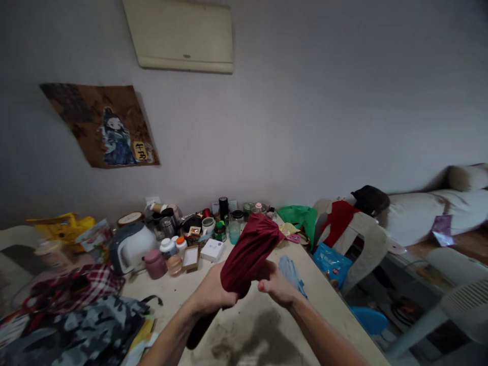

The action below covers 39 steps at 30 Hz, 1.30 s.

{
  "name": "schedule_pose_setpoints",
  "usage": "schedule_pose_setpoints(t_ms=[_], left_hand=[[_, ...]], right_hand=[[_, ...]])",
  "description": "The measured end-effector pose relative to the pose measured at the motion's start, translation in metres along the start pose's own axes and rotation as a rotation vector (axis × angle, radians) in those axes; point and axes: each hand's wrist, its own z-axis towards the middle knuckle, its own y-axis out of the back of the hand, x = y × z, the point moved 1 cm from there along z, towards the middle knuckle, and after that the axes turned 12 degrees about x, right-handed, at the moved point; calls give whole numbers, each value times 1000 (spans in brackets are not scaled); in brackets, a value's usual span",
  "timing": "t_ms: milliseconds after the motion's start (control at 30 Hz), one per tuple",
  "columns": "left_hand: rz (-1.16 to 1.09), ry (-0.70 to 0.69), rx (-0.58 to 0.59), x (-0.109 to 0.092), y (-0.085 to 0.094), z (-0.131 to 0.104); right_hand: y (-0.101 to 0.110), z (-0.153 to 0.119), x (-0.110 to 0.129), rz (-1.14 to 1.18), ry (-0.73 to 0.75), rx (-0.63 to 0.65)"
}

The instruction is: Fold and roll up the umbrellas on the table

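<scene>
One umbrella (pixel 249 249): your left hand (pixel 213 291) gripped it; right hand (pixel 277 284) partly hid, hold unclear.
Table (pixel 323 297): right edge left forearm room.

Dark red is seen on the umbrella (pixel 251 246) in the left hand (pixel 212 291), red-and-white checks on cloth (pixel 99 278) left of it.

A cream wall unit (pixel 186 38) hung above and to the right of a brown poster (pixel 118 129). On the table (pixel 170 292), a white kettle (pixel 141 246) stood beside a pink jar (pixel 155 265); a green bag (pixel 300 217) lay farther right.
</scene>
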Motion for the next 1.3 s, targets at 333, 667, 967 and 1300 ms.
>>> schedule_pose_setpoints(t_ms=[333,667,967,1300], left_hand=[[-241,33,232,18,-42,2],[486,280,-278,45,-76,9],[-574,77,382,39,-73,9],[-87,203,-167,44,-88,26]], right_hand=[[-1,6,19,259,63,-271],[15,18,19,179,204,-970],[-8,3,41,265,125,-782],[23,6,16,-9,205,-1105]])
